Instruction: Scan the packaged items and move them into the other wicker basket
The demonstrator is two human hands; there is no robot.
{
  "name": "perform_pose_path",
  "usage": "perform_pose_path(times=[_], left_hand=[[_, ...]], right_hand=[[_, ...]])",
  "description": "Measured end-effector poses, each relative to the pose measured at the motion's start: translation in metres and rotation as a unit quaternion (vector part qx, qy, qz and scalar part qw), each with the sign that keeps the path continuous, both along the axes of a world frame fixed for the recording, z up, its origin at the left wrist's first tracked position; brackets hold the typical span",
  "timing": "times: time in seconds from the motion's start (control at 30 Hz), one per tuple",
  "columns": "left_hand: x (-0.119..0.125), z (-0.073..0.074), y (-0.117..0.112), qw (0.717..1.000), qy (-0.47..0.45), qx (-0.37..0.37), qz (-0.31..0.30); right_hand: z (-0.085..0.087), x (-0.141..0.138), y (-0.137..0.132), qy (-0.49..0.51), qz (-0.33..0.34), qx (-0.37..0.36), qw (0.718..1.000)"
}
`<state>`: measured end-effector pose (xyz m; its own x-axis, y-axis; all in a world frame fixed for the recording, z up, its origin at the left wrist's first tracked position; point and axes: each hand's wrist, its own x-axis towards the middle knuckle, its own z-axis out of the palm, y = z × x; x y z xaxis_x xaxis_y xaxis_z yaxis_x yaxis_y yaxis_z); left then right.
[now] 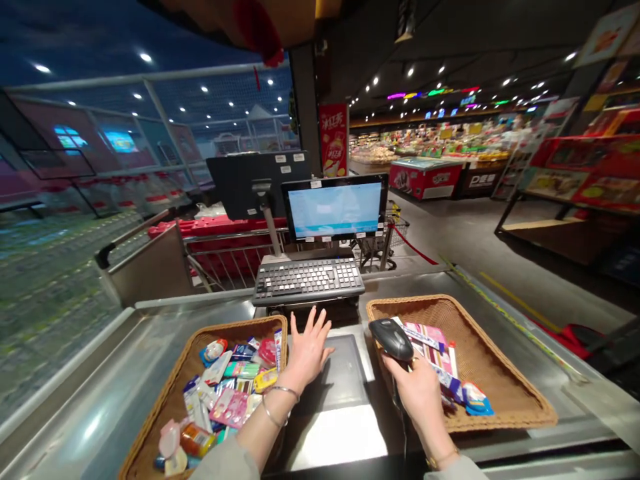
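Observation:
My right hand point(419, 392) is wrapped round the handle of a black handheld barcode scanner point(392, 337), whose cord hangs below it. The scanner's head is over the left side of the right wicker basket point(495, 360), where several small packets and a blue-and-orange pack point(477, 399) lie. My left hand point(308, 348) is open, fingers spread, palm down, with nothing in it. It hovers just in front of the black keyboard point(310, 279), beside the left wicker basket point(167, 390). That basket holds many small packaged goods, among them a yellow pack point(265, 380).
A lit monitor point(335, 210) stands behind the keyboard, with a second screen point(250, 183) seen from its back. Between the baskets, a grey flat panel point(343, 370) is set into the metal counter point(125, 353). Shopping carts point(230, 257) stand beyond it, and shelves point(575, 167) rise at right.

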<state>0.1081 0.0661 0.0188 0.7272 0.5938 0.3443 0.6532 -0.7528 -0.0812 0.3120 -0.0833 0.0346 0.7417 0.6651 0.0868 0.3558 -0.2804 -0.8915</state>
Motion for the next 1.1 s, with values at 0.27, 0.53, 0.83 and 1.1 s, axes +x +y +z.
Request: perform_pose_path(times=[0.27, 0.53, 0.83, 1.1], left_hand=[[-0.056, -0.003, -0.001, 0.998, -0.010, -0.016, 0.066], [-0.111, -0.011, 0.002, 0.989, -0.008, -0.021, 0.145], [-0.150, -0.022, 0.009, 0.975, -0.007, -0.041, 0.218], [-0.151, -0.035, 0.030, 0.954, 0.033, -0.092, 0.284]], right_hand=[[0.001, -0.033, 0.021, 0.022, 0.051, -0.013, 0.998], [-0.003, -0.060, 0.038, 0.012, 0.113, 0.000, 0.993], [-0.017, -0.076, 0.051, 0.010, 0.123, -0.039, 0.992], [-0.015, -0.083, 0.055, 0.023, 0.129, -0.064, 0.989]])
